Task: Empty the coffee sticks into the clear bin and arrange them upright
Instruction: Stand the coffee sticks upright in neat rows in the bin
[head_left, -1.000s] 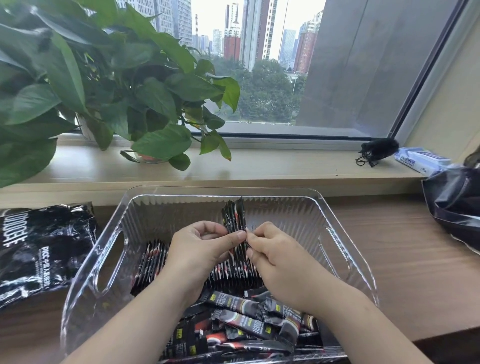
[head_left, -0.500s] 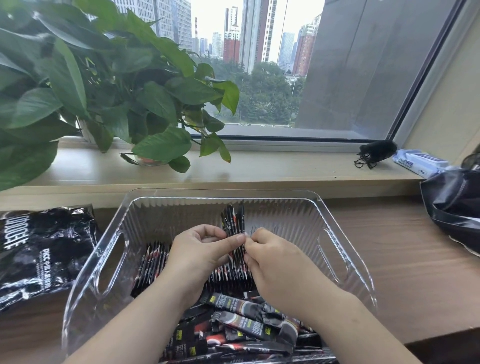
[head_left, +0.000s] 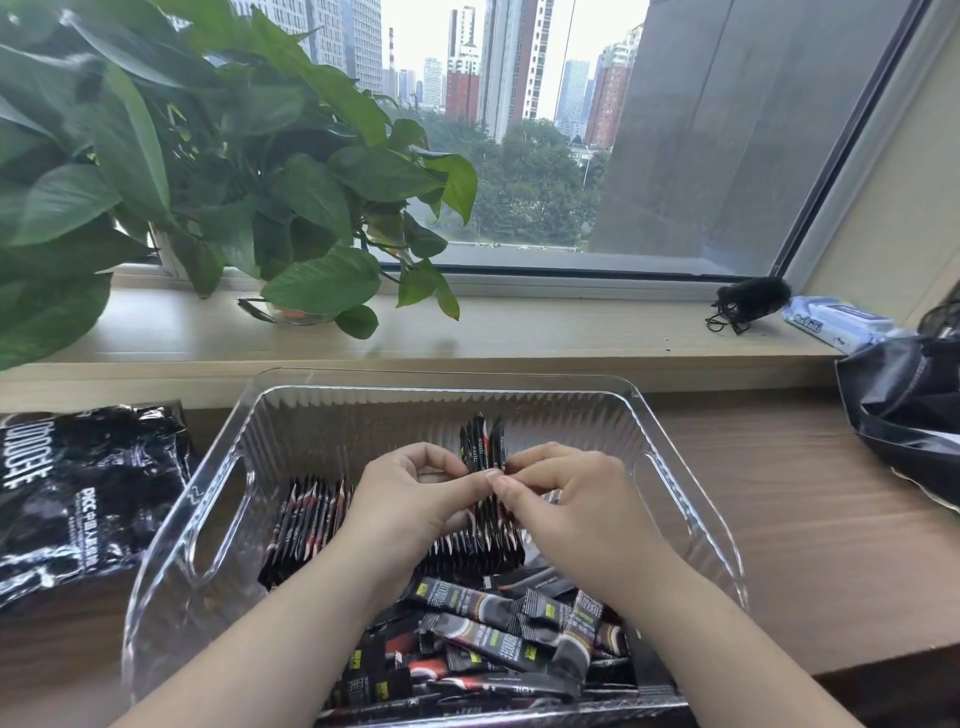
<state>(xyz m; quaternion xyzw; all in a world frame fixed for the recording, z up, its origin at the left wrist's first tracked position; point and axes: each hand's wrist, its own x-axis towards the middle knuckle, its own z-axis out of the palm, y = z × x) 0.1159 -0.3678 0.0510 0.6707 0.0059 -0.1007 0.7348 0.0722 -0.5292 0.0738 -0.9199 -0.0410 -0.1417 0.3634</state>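
A small bundle of slim black foil coffee sticks stands upright near the middle of the clear ribbed plastic bin, its tips reaching about as high as the far wall. The left hand pinches the bundle from nine o'clock, and the right hand pinches it from three o'clock. Each grip is a narrow one of thumb against forefinger, and the fingertips of the two hands almost meet in front of the sticks.

At the bundle's foot a packed row of upright sticks runs across the bin towards eight o'clock. At six o'clock, under the wrists, a loose heap of flat-lying sticks fills the near end up to the rim. Towards twelve o'clock the ribbed floor shows between the bundle and the far wall. Oval handle slots open in the side walls at nine and three o'clock.

The bin sits on a wooden tabletop. A crumpled black foil bag with white lettering lies just beside it at nine o'clock, and a glossy black bag lies well apart at two o'clock.

Beyond the far rim runs a pale wooden windowsill. It carries a leafy green potted plant at ten o'clock, and a small black fuzzy object and a white-and-blue packet at two o'clock. High-rise blocks and trees show through the window.
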